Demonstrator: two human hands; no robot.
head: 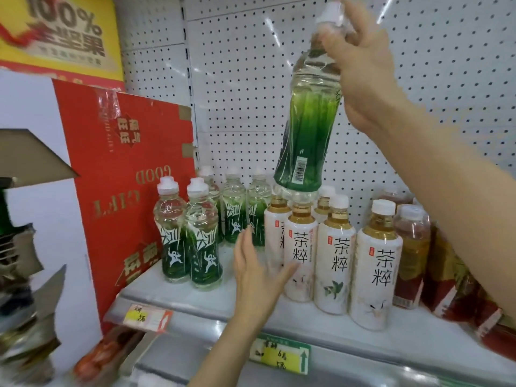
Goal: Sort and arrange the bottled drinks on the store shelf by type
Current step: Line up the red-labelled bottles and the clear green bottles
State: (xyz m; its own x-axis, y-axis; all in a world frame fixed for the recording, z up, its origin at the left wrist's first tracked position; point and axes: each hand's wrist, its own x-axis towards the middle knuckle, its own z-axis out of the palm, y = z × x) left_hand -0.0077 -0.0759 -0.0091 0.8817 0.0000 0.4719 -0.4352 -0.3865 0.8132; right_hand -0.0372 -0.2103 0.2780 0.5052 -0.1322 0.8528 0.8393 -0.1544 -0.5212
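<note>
While R hand [360,65] grips green bottle [307,129], L hand [257,272] open over white shelf [195,297], pegboard [237,93] behind.

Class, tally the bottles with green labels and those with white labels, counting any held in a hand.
Green-label bottles: 6, including the held bottle in the right hand
White-label bottles: 5
Total: 11

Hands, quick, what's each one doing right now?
Left hand: open, holding nothing, palm against a white-label tea bottle.
Right hand: closed on a green-label bottle, lifted above the shelf.
</note>
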